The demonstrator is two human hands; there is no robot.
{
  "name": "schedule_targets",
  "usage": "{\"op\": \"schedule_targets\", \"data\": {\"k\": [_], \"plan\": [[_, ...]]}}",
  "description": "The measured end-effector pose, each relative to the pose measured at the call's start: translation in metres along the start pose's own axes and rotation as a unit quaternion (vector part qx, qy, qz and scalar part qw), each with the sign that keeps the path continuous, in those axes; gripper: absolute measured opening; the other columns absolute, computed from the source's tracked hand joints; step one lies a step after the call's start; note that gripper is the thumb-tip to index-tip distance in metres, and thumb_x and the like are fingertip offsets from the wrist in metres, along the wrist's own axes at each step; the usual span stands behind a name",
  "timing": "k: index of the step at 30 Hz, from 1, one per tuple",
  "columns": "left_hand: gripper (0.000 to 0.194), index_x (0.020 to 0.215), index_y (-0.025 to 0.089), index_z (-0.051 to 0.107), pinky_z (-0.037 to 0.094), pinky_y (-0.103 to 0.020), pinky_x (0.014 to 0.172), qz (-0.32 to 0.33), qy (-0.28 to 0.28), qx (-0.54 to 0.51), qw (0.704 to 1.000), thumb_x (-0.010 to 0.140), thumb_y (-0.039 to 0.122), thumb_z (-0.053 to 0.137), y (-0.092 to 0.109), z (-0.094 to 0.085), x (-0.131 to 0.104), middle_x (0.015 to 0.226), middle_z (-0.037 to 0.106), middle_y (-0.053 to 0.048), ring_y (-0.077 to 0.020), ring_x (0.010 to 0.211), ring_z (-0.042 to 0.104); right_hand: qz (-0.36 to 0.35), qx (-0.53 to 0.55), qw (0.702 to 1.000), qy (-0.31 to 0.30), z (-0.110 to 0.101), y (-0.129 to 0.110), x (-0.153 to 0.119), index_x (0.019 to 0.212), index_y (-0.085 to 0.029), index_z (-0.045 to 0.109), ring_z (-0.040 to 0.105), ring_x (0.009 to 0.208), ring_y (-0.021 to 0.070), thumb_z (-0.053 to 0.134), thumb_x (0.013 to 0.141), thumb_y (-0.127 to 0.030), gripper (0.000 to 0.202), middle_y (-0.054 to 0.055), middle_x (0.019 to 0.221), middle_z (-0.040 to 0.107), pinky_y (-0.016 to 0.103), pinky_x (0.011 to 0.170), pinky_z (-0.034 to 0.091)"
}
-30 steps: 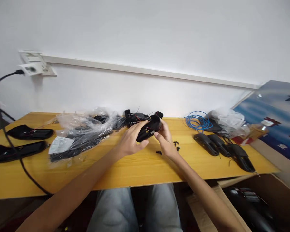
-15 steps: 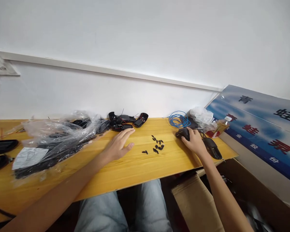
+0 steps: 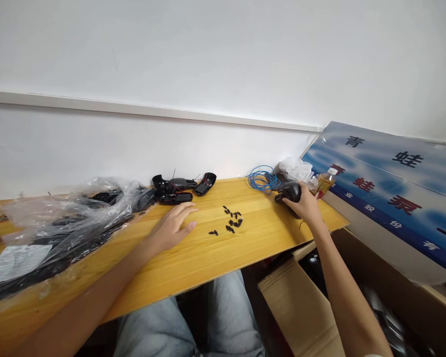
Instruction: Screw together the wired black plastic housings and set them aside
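My right hand (image 3: 306, 206) is closed around a black rounded plastic casing (image 3: 292, 191), tilted up at the right part of the table. Its underside and what lies behind my fingers are hidden. My left hand (image 3: 174, 225) rests on the wooden table (image 3: 193, 263) with its fingers stretched out, holding nothing. Between the hands lie several small black plastic pieces (image 3: 234, 223) in a loose cluster. Just beyond my left hand, black casings with thin red wires (image 3: 180, 186) sit against the wall.
A clear plastic bag of black parts (image 3: 85, 223) covers the left of the table. At the back right are a coil of blue cable (image 3: 262, 179), a crumpled white bag (image 3: 296, 168) and a bottle (image 3: 326, 181). An open cardboard box (image 3: 301, 302) stands below the right edge.
My right hand has raised and tilted the black casing. My left hand stays flat on the table. The view has swung slightly to the right.
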State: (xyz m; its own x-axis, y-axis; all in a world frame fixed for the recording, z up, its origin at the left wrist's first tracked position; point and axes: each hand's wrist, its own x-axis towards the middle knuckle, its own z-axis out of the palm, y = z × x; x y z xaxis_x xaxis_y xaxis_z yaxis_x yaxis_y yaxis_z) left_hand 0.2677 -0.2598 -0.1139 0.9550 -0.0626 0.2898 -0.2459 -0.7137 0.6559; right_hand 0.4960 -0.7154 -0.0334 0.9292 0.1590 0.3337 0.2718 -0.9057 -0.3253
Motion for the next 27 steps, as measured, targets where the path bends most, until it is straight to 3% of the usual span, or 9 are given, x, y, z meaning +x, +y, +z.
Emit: {"op": "schedule_targets", "data": {"k": [4, 10, 13, 16, 18, 21, 24, 27], "plan": [[0.060, 0.143, 0.019, 0.069, 0.043, -0.056, 0.131, -0.014, -0.015, -0.004, 1.000, 0.109, 0.062, 0.045, 0.002, 0.000, 0.002, 0.159, 0.061, -0.017, -0.0351, 0.149, 0.058, 0.021, -0.056, 0.997, -0.056, 0.004, 0.012, -0.002, 0.169, -0.013, 0.039, 0.073, 0.129, 0.0453, 0.083, 0.078, -0.047, 0.106, 0.026, 0.144, 0.072, 0.052, 0.104, 0.058], [0.060, 0.138, 0.019, 0.071, 0.045, -0.056, 0.130, -0.028, -0.021, -0.002, 0.999, 0.108, 0.064, 0.045, 0.002, 0.001, 0.004, 0.155, 0.064, -0.016, -0.0350, 0.146, 0.061, 0.029, -0.031, 0.999, -0.034, 0.003, 0.000, -0.011, 0.168, -0.016, 0.042, 0.075, 0.123, 0.0439, 0.082, 0.077, -0.044, 0.103, 0.023, 0.139, 0.075, 0.051, 0.103, 0.058], [0.063, 0.136, 0.019, 0.071, 0.046, -0.055, 0.129, -0.033, -0.025, -0.004, 0.999, 0.107, 0.067, 0.044, 0.001, 0.001, 0.005, 0.152, 0.067, -0.016, -0.0348, 0.143, 0.063, 0.040, 0.045, 0.998, 0.018, -0.019, -0.010, -0.035, 0.167, -0.017, 0.043, 0.071, 0.130, 0.0413, 0.082, 0.074, -0.052, 0.107, 0.021, 0.148, 0.070, 0.051, 0.111, 0.056], [0.063, 0.133, 0.019, 0.072, 0.045, -0.056, 0.130, -0.036, -0.022, -0.002, 0.999, 0.107, 0.068, 0.042, -0.001, 0.002, 0.007, 0.150, 0.068, -0.015, -0.0352, 0.143, 0.063, 0.085, 0.072, 0.987, 0.117, -0.060, -0.005, -0.085, 0.168, -0.022, 0.042, 0.066, 0.139, 0.0404, 0.083, 0.073, -0.063, 0.112, 0.017, 0.161, 0.061, 0.051, 0.118, 0.052], [0.061, 0.132, 0.019, 0.072, 0.045, -0.058, 0.129, -0.034, -0.020, 0.004, 0.999, 0.107, 0.067, 0.042, -0.002, 0.003, 0.008, 0.148, 0.069, -0.015, -0.0355, 0.142, 0.063, 0.179, 0.047, 0.968, 0.171, -0.088, 0.012, -0.128, 0.169, -0.025, 0.042, 0.064, 0.142, 0.0439, 0.084, 0.071, -0.069, 0.115, 0.016, 0.166, 0.056, 0.054, 0.118, 0.052], [0.056, 0.128, 0.020, 0.073, 0.046, -0.057, 0.128, -0.029, -0.018, 0.014, 0.999, 0.108, 0.063, 0.045, -0.002, 0.005, 0.010, 0.144, 0.072, -0.015, -0.0348, 0.138, 0.065, 0.320, -0.010, 0.939, 0.125, -0.107, 0.055, -0.186, 0.171, -0.020, 0.039, 0.065, 0.139, 0.0527, 0.081, 0.070, -0.073, 0.121, 0.025, 0.161, 0.059, 0.061, 0.112, 0.055], [0.048, 0.123, 0.021, 0.075, 0.049, -0.054, 0.124, -0.019, -0.018, 0.026, 0.999, 0.108, 0.058, 0.048, 0.000, 0.006, 0.011, 0.136, 0.076, -0.013, -0.0332, 0.132, 0.068, 0.355, -0.069, 0.932, 0.026, -0.094, 0.101, -0.220, 0.170, -0.007, 0.038, 0.063, 0.138, 0.0585, 0.072, 0.068, -0.072, 0.125, 0.033, 0.157, 0.059, 0.067, 0.111, 0.055], [0.046, 0.120, 0.021, 0.076, 0.052, -0.053, 0.120, -0.015, -0.020, 0.032, 0.999, 0.107, 0.057, 0.051, 0.003, 0.005, 0.011, 0.131, 0.078, -0.012, -0.0328, 0.128, 0.069, 0.302, -0.107, 0.947, -0.024, -0.068, 0.130, -0.229, 0.165, 0.008, 0.036, 0.055, 0.147, 0.0579, 0.065, 0.068, -0.073, 0.129, 0.041, 0.156, 0.055, 0.065, 0.118, 0.050]]}}
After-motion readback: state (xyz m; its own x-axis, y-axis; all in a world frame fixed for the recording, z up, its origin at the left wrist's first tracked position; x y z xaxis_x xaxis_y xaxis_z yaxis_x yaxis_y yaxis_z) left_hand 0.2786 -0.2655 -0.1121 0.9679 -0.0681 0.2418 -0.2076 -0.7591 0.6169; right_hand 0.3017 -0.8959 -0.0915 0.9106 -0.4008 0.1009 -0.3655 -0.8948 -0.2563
